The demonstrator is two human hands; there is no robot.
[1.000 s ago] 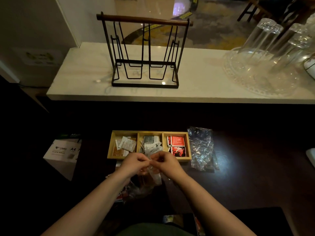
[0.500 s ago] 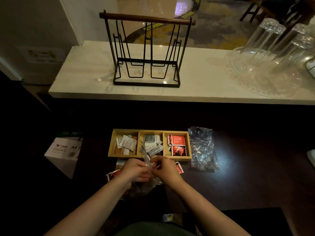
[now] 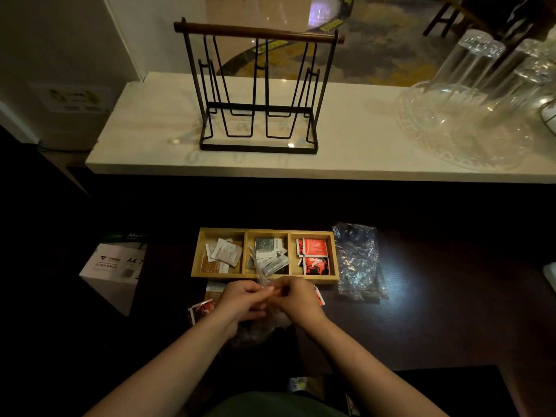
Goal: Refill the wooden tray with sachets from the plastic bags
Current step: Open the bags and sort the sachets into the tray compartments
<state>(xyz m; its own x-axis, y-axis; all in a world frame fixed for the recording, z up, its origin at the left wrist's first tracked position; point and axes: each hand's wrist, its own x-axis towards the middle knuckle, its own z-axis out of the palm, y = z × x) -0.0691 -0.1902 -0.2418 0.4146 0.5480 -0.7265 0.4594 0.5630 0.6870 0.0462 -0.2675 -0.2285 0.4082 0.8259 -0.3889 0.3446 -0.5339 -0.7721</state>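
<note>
Working just in front of the tray [image 3: 264, 277], both hands meet over a clear bag [image 3: 264, 322] held above the dark tabletop [image 3: 421, 326]. The left hand [image 3: 240, 299] and right hand [image 3: 296, 297] each pinch a twisted strip of the bag's plastic between curled fingertips, so both grips are closed on the bag; they seem to be opening its neck, though the dim light hides the detail. What is inside the bag cannot be made out.

Loose sachets [image 3: 202, 310] lie on the tabletop just in front of the tray, to either side of the hands, not yet put away.

In the tray, all three compartments already hold something: white sachets [image 3: 225, 251] in the left one, grey ones [image 3: 267, 251] piled loosely in the middle, red ones [image 3: 314, 255] in the right. None looks packed full, the left least of all, so the refill seems partway done.

Right of the tray lies a crumpled bag [image 3: 356, 260], flat and apparently emptied. Left of the tray sits a paper box [image 3: 115, 266].

Beyond the tray, a pale counter carries a wire rack [image 3: 258, 85] and upturned glasses [image 3: 481, 85].
</note>
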